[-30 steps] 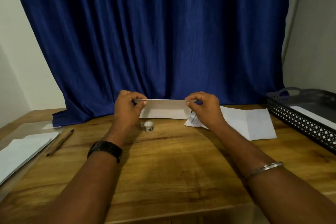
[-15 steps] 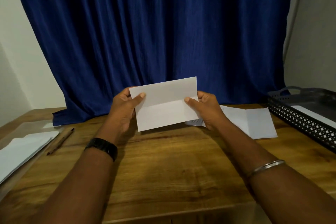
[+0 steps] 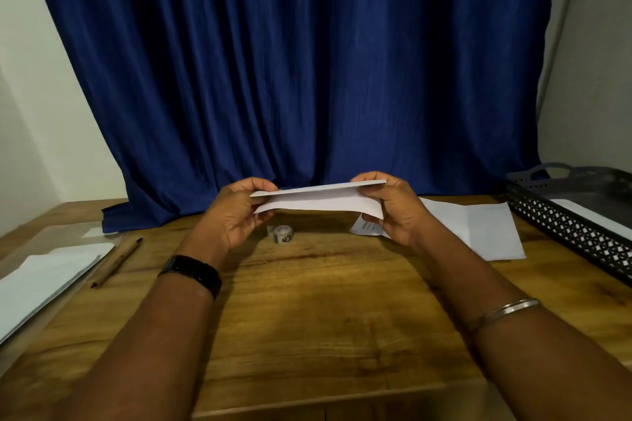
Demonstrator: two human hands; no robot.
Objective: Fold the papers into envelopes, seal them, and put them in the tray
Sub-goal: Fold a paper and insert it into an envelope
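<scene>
Folded paper: a white folded paper (image 3: 318, 199) is held in the air over the far middle of the desk (image 3: 307, 311), tipped almost edge-on to the camera. An upper layer sits over a lower one that sags slightly, with a gap between them.
Why held so: probably to line up the edges and check the fold before it is closed. The layers look unsealed.
Left hand: the left hand (image 3: 236, 215) pinches the paper's left end, thumb on top and fingers curled beneath.
Right hand: the right hand (image 3: 393, 212) pinches the right end the same way, slightly higher, so the paper slopes up to the right.
Arm pose: both forearms reach forward and converge on the paper. There is a dark watch (image 3: 191, 273) on the left wrist and a metal bangle (image 3: 506, 308) on the right.
Tape roll: a small tape roll (image 3: 283, 234) stands on the desk just below the paper, probably kept close for sealing.
Loose sheets: a flat sheet (image 3: 485, 232) lies to the right, with a printed slip (image 3: 367, 228) partly behind the right hand.
Tray: the black lattice tray (image 3: 564, 232) sits at the right edge and holds one white piece (image 3: 593, 218).
Left side: a paper stack (image 3: 44, 278) with a pen (image 3: 116, 261) beside it.
Backdrop: a blue curtain (image 3: 290, 79) hangs behind the desk.
</scene>
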